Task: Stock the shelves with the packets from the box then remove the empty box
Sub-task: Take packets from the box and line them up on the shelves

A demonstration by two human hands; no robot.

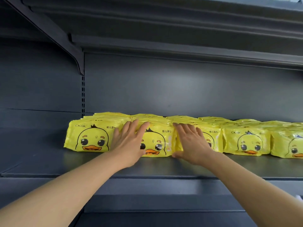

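Bare forearms nearest the lens, entering from 7 and 5 o'clock and converging toward centre. Left hand flat, fingers straight and slightly spread, palm pressed on the face of the second front packet, fingertips reaching its top edge. Right hand likewise flat and open, laid on the third packet, thumb down at the shelf deck. Nothing gripped or pinched by either; only pressing.

Yellow duck packets in a row on that dark deck, running from 9 o'clock off toward 3 o'clock, several deep toward the back panel. Leftmost packet fully in view. Standing on the long bottom edge, printed faces turned toward the camera, long axis of each lying along the 9-to-3 line, same as the row.

Probably soft, pillowy film packs: light, yielding under a palm, glossy and likely a bit slippery, not fragile. Best taken across the broad faces or by top and bottom edges, several squeezed together; a pinch on the side seals would likely let them sag. Flat pressure as seen suits squaring up the front.

Box not in view.
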